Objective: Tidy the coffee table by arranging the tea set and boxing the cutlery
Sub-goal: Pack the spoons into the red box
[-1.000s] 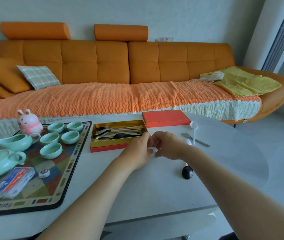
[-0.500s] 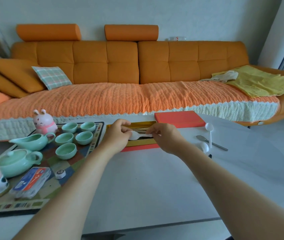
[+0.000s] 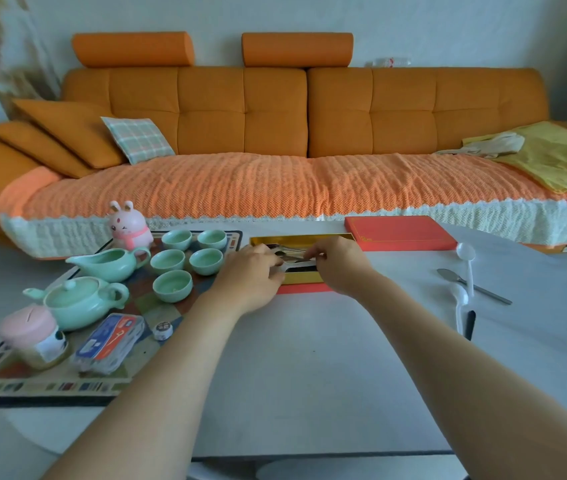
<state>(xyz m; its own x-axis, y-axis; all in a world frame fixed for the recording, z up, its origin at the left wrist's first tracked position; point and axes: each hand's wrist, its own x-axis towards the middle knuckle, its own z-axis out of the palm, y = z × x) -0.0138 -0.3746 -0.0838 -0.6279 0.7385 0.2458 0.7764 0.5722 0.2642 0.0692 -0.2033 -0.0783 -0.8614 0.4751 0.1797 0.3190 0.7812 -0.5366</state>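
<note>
Over the open cutlery box [image 3: 301, 240], the left hand [image 3: 250, 277] and the right hand [image 3: 339, 266] are held close together. Both are curled at the fingertips, and a white utensil [image 3: 297, 266] appears to be pinched between them, low over the gold lining where metal cutlery is already laid. Boxing is judged to be partly done. Just beside the box, to the right, the red lid [image 3: 399, 233] lies off. Further right on the tabletop [image 3: 309, 375], two white spoons [image 3: 466, 252], a metal spoon [image 3: 472, 286] and a dark-handled piece [image 3: 471, 323] are yet to be boxed. On the mat [image 3: 50, 389] to the left, the teapot [image 3: 81, 301], pitcher [image 3: 105, 264] and five cups [image 3: 173, 285] are grouped closely and seem arranged.
</note>
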